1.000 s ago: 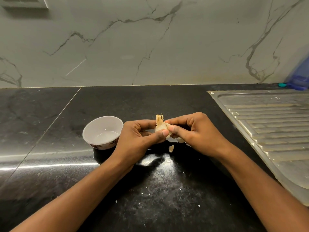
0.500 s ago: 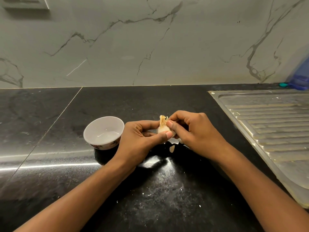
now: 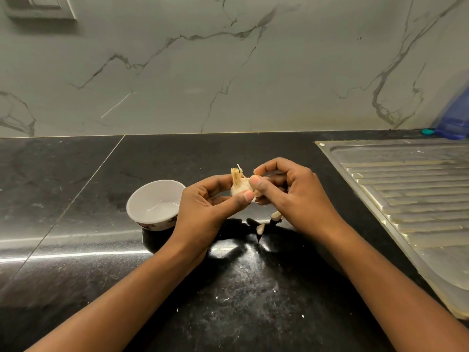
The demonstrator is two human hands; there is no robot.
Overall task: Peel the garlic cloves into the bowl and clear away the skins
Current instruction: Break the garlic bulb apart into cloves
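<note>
1. The surface [image 3: 76, 189] is polished black stone with a thin seam line and bright glare streaks. Behind it rises a wall [image 3: 228, 72] of grey marble-look tile with dark veins, and a white socket [image 3: 43, 3] sits at the top left.
2. A ribbed steel drainboard [image 3: 406, 196] is set into the surface on the right. A blue translucent container [image 3: 454, 118] stands at its far corner.
3. A small round white bowl [image 3: 152, 199] with a patterned base stands on the surface, just left of the left hand.
4. The garlic bulb [image 3: 238, 188], pale and papery with a dry, fibrous tuft on top, is held above the surface between both hands.
5. The left hand [image 3: 205, 212] curls around the bulb, pinching it between thumb and fingers.
6. The right hand [image 3: 291, 196] presses its thumb on the bulb's side, and its bent forefinger nips the skin at the top.
7. Two small pale garlic pieces [image 3: 260, 227] lie on the surface under the hands, with tiny white flecks [image 3: 225, 298] scattered nearer the person.
</note>
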